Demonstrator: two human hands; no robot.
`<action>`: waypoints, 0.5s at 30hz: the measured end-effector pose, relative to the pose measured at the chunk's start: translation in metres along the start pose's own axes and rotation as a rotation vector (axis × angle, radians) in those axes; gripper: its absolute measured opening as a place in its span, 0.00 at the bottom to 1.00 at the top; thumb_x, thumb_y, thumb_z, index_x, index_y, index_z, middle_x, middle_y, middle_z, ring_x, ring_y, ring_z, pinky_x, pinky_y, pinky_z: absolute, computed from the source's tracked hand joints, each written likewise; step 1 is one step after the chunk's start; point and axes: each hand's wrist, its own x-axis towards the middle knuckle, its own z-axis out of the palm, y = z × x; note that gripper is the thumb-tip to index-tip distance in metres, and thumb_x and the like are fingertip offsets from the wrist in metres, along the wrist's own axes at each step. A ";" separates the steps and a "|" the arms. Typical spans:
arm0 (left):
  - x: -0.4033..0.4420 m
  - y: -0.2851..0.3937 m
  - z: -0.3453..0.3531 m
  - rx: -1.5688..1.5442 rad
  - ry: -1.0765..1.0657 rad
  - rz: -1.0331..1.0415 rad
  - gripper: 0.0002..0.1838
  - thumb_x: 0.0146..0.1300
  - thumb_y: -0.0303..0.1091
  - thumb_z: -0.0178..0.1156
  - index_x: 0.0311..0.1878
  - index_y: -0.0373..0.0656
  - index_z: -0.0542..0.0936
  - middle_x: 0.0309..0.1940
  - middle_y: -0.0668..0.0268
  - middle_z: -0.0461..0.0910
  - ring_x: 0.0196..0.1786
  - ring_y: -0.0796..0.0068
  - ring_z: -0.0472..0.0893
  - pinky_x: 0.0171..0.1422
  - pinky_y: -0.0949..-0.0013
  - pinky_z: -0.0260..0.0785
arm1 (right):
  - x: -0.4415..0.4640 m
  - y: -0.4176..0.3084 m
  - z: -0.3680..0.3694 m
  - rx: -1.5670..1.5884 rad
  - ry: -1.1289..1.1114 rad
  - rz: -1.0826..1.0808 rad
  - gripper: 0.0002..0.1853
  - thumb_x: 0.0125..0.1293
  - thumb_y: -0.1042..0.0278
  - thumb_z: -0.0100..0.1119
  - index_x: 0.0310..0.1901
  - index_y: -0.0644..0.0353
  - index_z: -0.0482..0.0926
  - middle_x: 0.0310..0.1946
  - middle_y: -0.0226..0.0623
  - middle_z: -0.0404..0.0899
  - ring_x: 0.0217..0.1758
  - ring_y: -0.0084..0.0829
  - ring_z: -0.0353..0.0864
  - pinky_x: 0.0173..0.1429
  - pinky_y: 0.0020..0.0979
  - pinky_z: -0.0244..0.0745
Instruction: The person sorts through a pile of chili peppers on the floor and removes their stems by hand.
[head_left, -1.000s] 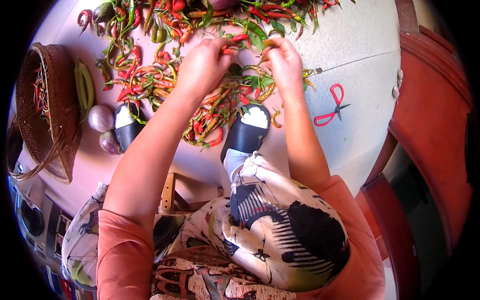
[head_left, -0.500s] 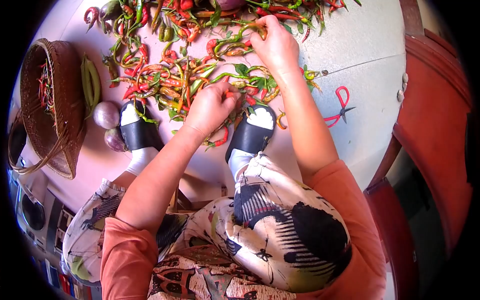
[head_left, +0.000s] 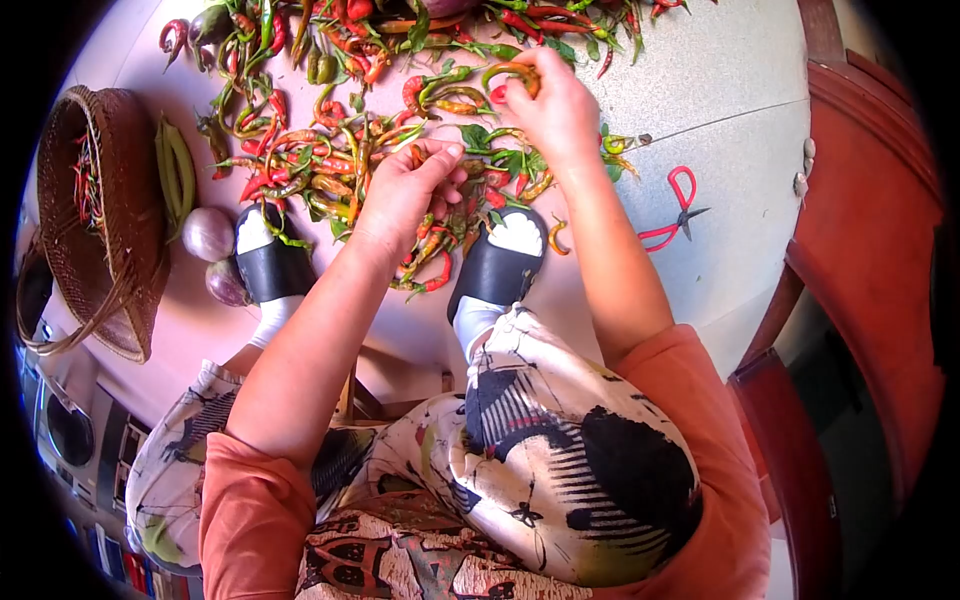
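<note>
Between the thumb and fingers of my right hand [head_left: 560, 115] is a curved green-brown chili pepper [head_left: 518, 70], lifted a little over the floor covering. A small patch of red shows by the fingertips. My left hand [head_left: 400, 195] hovers at the near side of the chili pile [head_left: 320, 165], thumb apart and fingers loosely curled. I see nothing clearly held in it, though its palm is partly hidden. Several red and orange peppers [head_left: 430, 250] lie just below this hand, beside my right slipper. Green leaves [head_left: 480, 137] are mixed in between the two hands.
At left stands a woven basket [head_left: 130, 190] with small red chilies inside. Long green pods [head_left: 177, 175] and two purple eggplants [head_left: 208, 234] lie beside it. Red-handled scissors [head_left: 684, 215] rest at right, near a red wooden chair [head_left: 870, 250]. More chilies [head_left: 540, 20] spread along the far side.
My right hand has moved slightly nearer, bringing the curved chili pepper away from the far pile. My left hand has shifted up and left, its fingers loosened, uncovering peppers below.
</note>
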 end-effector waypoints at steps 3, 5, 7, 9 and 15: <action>0.000 -0.004 -0.007 -0.182 -0.083 0.022 0.13 0.65 0.43 0.56 0.45 0.44 0.76 0.32 0.67 0.79 0.30 0.80 0.76 0.31 0.75 0.66 | -0.010 -0.004 -0.014 0.391 0.007 0.209 0.12 0.54 0.63 0.63 0.40 0.53 0.77 0.32 0.38 0.80 0.32 0.40 0.81 0.38 0.38 0.75; 0.001 -0.005 -0.012 -0.368 -0.213 0.062 0.22 0.67 0.53 0.50 0.49 0.43 0.76 0.40 0.63 0.79 0.41 0.73 0.78 0.43 0.68 0.71 | -0.024 -0.020 -0.033 0.613 -0.159 0.249 0.13 0.54 0.62 0.64 0.41 0.53 0.77 0.33 0.39 0.80 0.34 0.38 0.81 0.39 0.36 0.75; -0.002 0.003 -0.003 -0.616 -0.274 -0.024 0.29 0.65 0.60 0.46 0.51 0.41 0.75 0.44 0.61 0.79 0.47 0.67 0.79 0.53 0.61 0.71 | -0.039 -0.052 -0.053 0.468 -0.316 0.101 0.14 0.54 0.62 0.64 0.42 0.54 0.77 0.36 0.40 0.80 0.37 0.39 0.81 0.42 0.35 0.75; -0.005 0.006 0.000 -0.700 -0.340 -0.096 0.33 0.63 0.64 0.45 0.52 0.41 0.74 0.47 0.57 0.78 0.51 0.60 0.78 0.56 0.50 0.69 | -0.043 -0.070 -0.064 0.409 -0.407 -0.103 0.15 0.56 0.57 0.63 0.41 0.55 0.78 0.40 0.42 0.78 0.39 0.42 0.80 0.43 0.36 0.75; 0.003 -0.007 -0.022 -0.549 -0.506 -0.088 0.29 0.66 0.60 0.44 0.48 0.41 0.75 0.41 0.54 0.77 0.43 0.55 0.79 0.43 0.56 0.75 | 0.003 -0.006 -0.022 -0.031 0.024 -0.046 0.11 0.56 0.62 0.62 0.41 0.50 0.79 0.37 0.39 0.76 0.37 0.43 0.79 0.39 0.41 0.75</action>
